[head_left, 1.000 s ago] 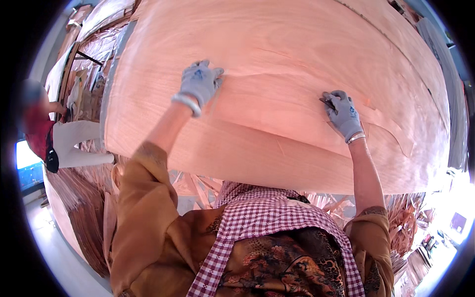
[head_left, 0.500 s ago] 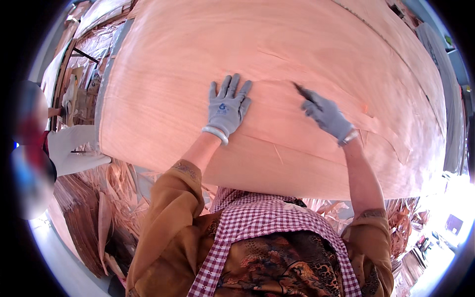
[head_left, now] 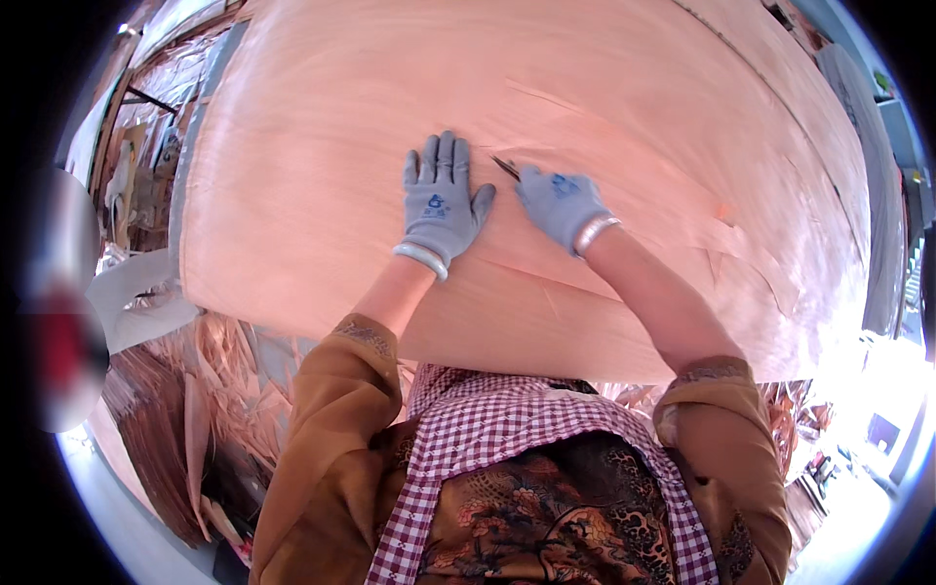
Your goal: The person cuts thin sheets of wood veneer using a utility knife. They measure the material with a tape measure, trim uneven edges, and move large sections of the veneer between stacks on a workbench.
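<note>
A large pinkish wood veneer sheet (head_left: pixel 322 117) covers the work surface in front of me. My left hand (head_left: pixel 436 200), in a grey-blue glove, lies flat on it with the fingers stretched out. Just to its right, my right hand (head_left: pixel 564 207), gloved the same way, is closed around a thin dark blade-like knife (head_left: pixel 506 168). The knife's tip points up and left, at a crease in the veneer near my left fingertips. Much of its handle is hidden in the glove. Torn flaps and cracks show in the veneer to the right of my hands.
Dark brown veneer scraps (head_left: pixel 156 439) are heaped below the left edge of the table. A pale grey cloth-like sheet (head_left: pixel 141 297) hangs at the left, beside a blurred person. Grey sheeting (head_left: pixel 868 185) runs along the right side. A long dark seam crosses the veneer at the upper right.
My right hand has moved left with the knife, from the right part of the veneer to close beside my left hand. My left hand stays nearly in place, its fingers closer together.
</note>
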